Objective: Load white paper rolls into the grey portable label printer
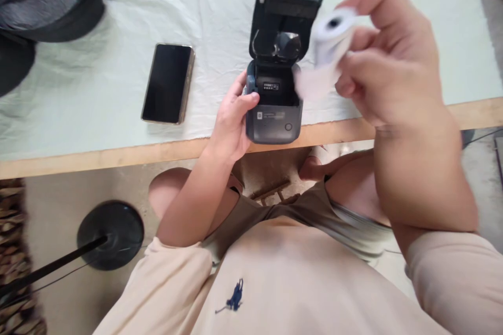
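A small dark receipt printer (273, 124) is near the table's front edge, its lid (288, 18) swung up and its paper bay exposed. My left hand (236, 118) grips the printer's left side, thumb on the rim of the bay. To the right of the raised lid, my right hand (389, 52) pinches a white paper roll (336, 31), slightly blurred, with its dark core hole showing. A loose end of paper hangs from the roll toward the printer's right side; whether it touches the printer I cannot tell.
A smartphone (167, 84) with a dark screen lies on the pale tablecloth (220, 5) left of the printer. A black bag (51, 0) occupies the far left corner. The wooden table edge (118, 156) runs before my lap. Below left, a round black stand base (110, 234) rests on the floor.
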Available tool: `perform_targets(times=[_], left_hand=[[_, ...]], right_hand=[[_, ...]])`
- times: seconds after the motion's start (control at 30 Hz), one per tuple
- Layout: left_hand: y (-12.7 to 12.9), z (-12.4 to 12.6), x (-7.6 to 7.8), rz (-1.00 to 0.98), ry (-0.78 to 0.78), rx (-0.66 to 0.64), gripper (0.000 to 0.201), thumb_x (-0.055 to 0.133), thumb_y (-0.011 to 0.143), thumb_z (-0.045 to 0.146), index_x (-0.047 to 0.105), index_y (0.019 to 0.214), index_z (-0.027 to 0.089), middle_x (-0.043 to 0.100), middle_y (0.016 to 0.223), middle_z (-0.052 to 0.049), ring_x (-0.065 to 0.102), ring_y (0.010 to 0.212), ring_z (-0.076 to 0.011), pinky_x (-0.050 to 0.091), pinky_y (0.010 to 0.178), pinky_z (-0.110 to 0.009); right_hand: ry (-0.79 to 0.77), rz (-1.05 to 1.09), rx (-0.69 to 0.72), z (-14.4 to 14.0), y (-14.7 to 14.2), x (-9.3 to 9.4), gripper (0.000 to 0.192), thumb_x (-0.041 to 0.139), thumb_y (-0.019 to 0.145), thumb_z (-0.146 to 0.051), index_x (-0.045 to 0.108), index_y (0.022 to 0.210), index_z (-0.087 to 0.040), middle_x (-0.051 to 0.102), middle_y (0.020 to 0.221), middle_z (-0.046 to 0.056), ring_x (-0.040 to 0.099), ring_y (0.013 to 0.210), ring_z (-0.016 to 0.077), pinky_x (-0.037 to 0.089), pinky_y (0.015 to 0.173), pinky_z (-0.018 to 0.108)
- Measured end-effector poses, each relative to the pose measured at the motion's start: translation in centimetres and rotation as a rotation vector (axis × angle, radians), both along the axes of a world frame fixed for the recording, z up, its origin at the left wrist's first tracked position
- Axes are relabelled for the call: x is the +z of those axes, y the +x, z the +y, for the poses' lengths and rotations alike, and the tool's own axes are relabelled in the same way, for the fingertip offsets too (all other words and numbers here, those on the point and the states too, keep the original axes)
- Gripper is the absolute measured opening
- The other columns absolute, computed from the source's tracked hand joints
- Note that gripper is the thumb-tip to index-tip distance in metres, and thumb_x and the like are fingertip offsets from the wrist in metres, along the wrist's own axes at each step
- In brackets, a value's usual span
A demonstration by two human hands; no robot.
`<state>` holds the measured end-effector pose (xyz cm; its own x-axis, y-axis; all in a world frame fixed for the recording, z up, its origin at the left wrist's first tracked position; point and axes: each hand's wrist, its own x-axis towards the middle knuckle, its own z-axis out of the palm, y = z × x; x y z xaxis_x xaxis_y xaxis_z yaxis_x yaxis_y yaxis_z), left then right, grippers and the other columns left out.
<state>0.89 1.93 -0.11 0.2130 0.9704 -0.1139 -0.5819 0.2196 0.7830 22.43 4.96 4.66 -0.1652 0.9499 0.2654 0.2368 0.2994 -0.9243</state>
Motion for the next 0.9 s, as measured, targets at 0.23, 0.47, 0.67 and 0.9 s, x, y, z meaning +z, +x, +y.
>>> perform_targets(times=[0.23, 0.47, 0.67, 0.9], left_hand=[[-0.4, 0.4, 0.1, -0.044, -0.02, 0.026, 0.015, 0.068, 0.09, 0.027, 0.072, 0.103, 0.021, 0.077, 0.097, -0.001, 0.078, 0.092, -0.0199, 0.064, 0.08, -0.028], [-0.1, 0.3, 0.6, 0.004, -0.02, 0.015, 0.017, 0.069, 0.089, 0.028, 0.074, 0.105, 0.026, 0.078, 0.1, -0.005, 0.068, 0.133, -0.0316, 0.062, 0.106, -0.038], [0.0, 0.4, 0.6, 0.016, -0.009, 0.021, 0.016, 0.066, 0.091, 0.028, 0.073, 0.105, 0.026, 0.077, 0.101, -0.003, 0.066, 0.135, -0.0306, 0.059, 0.11, -0.039], [0.1, 0.5, 0.6, 0.038, -0.02, 0.031, 0.017, 0.069, 0.087, 0.027, 0.073, 0.103, 0.024, 0.076, 0.098, -0.003, 0.072, 0.124, -0.0286, 0.06, 0.104, -0.033]], right_hand=[[0.081, -0.076, 0.049, 1.3, 2.8, -5.3, 0.033, 0.08, 0.084, -0.042, 0.064, 0.11, -0.032, 0.073, 0.093, 0.001, 0.068, 0.074, 0.0188, 0.055, 0.058, 0.032], [0.25, -0.454, -0.073, -0.9, 2.5, -5.7, 0.048, 0.076, 0.085, -0.034, 0.064, 0.131, -0.03, 0.076, 0.112, 0.006, 0.073, 0.095, 0.0274, 0.061, 0.086, 0.045], [0.472, -0.531, -0.463, -0.5, 4.8, -4.5, 0.045, 0.08, 0.083, -0.033, 0.065, 0.124, -0.03, 0.066, 0.125, 0.013, 0.062, 0.118, 0.0332, 0.051, 0.103, 0.05], [0.148, -0.532, -0.373, 2.8, 8.3, -8.4, 0.062, 0.083, 0.084, -0.047, 0.055, 0.137, -0.03, 0.066, 0.112, 0.008, 0.057, 0.083, 0.0208, 0.051, 0.086, 0.04]])
